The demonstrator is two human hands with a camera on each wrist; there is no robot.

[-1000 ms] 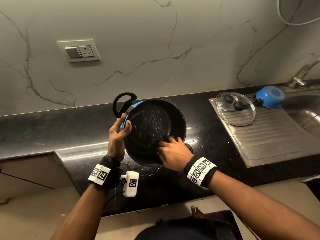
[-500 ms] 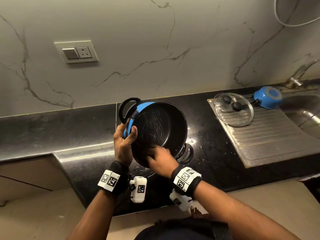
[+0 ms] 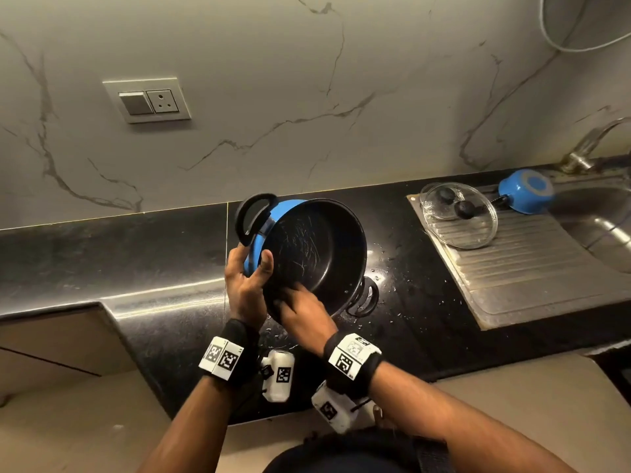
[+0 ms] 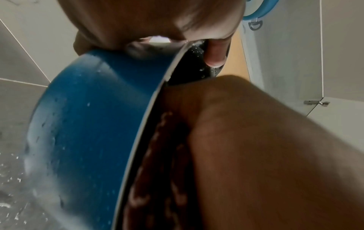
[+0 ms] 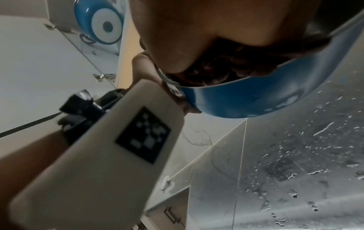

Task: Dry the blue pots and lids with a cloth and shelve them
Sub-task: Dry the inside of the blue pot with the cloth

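Pot [image 3: 307, 254] tipped sideways, mouth facing person, handles [image 3: 254, 218] running upper-left to lower-right.

We can read no words, brand names or numbers anywhere. The only signs we find are black-and-white square code markers: on the band [image 3: 223, 358] behind the left hand, on the band [image 3: 351, 357] behind the right hand, and on the white wrist units [image 3: 280, 375] below them.
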